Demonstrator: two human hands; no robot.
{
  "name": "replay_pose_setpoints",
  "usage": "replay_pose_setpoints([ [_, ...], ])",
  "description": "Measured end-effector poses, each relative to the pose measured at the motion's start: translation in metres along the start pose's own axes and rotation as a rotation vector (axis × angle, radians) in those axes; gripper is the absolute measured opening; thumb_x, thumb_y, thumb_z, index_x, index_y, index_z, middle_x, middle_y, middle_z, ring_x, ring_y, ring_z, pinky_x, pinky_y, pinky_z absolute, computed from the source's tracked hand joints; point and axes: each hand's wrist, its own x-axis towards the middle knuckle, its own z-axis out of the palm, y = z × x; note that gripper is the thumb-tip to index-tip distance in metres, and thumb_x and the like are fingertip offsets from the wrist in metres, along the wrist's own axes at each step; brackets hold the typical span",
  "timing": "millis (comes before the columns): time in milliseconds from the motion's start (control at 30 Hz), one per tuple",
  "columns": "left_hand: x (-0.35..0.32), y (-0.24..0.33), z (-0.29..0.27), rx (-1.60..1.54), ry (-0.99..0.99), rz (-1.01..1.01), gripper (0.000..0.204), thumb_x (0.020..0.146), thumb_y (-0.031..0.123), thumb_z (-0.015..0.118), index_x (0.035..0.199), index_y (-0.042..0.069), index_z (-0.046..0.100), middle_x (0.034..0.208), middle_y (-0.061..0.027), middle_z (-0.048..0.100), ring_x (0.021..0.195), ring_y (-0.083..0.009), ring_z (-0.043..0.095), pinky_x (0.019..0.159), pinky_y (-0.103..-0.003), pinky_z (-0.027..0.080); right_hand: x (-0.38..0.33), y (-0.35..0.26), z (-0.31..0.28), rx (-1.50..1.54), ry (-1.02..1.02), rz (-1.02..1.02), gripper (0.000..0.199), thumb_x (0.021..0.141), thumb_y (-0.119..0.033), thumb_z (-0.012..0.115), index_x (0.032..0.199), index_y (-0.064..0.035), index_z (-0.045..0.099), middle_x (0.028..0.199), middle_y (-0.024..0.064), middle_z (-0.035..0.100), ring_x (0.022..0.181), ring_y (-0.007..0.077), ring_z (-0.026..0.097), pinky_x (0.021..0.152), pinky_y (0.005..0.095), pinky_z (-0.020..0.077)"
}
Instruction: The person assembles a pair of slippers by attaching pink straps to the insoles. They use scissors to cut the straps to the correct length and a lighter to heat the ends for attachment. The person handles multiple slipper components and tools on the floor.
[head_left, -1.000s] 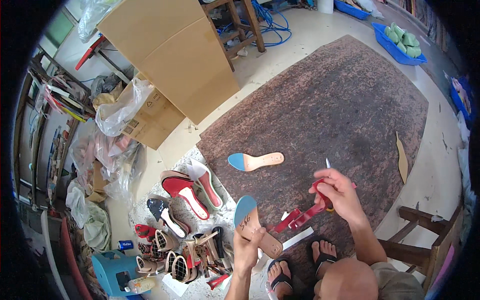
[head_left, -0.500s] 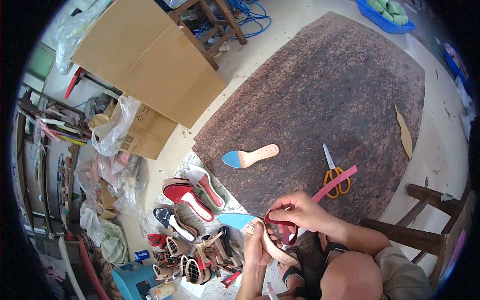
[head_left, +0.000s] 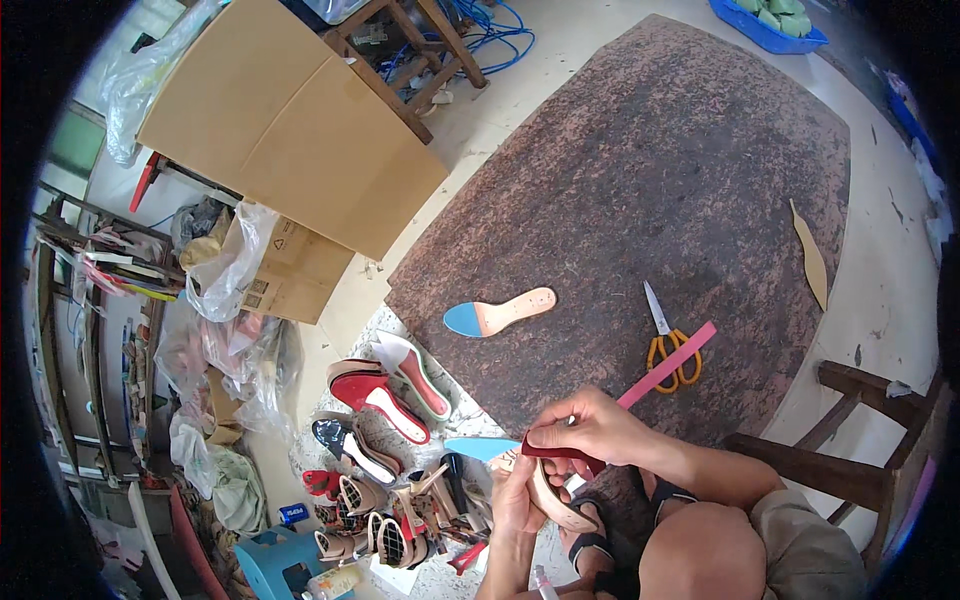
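Note:
My left hand (head_left: 515,497) grips a shoe insole (head_left: 478,447) with a blue toe part and a tan heel part, tilted nearly edge-on. Pinched in my right hand (head_left: 592,428) is a dark red strip (head_left: 562,454), its near end lying against the insole's edge at the middle. Fingers hide part of both pieces. Beyond my hands, a second blue-and-tan insole (head_left: 515,312) lies flat on the dark mottled board (head_left: 620,200). To its right are orange-handled scissors (head_left: 672,352), with a pink strip (head_left: 672,362) lying across their handles.
Shoes (head_left: 378,400) and several sandals (head_left: 395,520) crowd the floor at left, beside a blue plastic stool (head_left: 265,560). A cardboard box (head_left: 300,130) stands at far left. At right are a wooden stool (head_left: 810,455) and a tan curved piece (head_left: 810,258). A blue basket (head_left: 770,35) sits far back.
The red strip's hanging loop has been drawn up, and the strip now runs along the insole's edge. The insole has turned more edge-on. Both hands stay close together.

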Motion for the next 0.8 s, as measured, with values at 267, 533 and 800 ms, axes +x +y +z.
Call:
replay_pose_setpoints([
  [267,0.001,-0.005,-0.003,-0.125,-0.050,0.038,0.027,0.097,0.028,0.060,0.106,0.003,0.061,0.083,-0.0127,0.065,0.063,-0.0230,0.066,0.047,-0.037,0.059,-0.001,0.003,0.009,-0.228,0.179,-0.325,0.015,0.089,-0.012,0.072,0.095,0.0012,0.072,0.078,0.0063,0.068,0.062,0.0109,0.065,0.051,0.0242,0.0499],
  [533,-0.005,0.005,0.009,-0.095,0.011,0.133,0.020,0.097,0.012,0.059,0.111,-0.001,0.060,0.091,-0.0179,0.067,0.064,-0.0286,0.068,0.050,-0.039,0.059,-0.004,0.012,0.015,-0.819,0.273,-0.703,0.013,0.085,-0.013,0.072,0.091,-0.0017,0.069,0.095,0.0085,0.067,0.073,0.0223,0.068,0.059,0.0322,0.0525],
  [800,-0.005,0.004,0.009,-0.163,0.141,0.248,0.018,0.098,0.011,0.059,0.115,0.005,0.061,0.111,-0.0089,0.066,0.101,-0.0202,0.065,0.092,-0.038,0.054,0.009,0.021,0.025,-0.656,0.339,-0.667,0.017,0.086,-0.009,0.070,0.100,-0.0022,0.063,0.095,0.0108,0.065,0.081,0.0246,0.067,0.067,0.0336,0.0528],
])
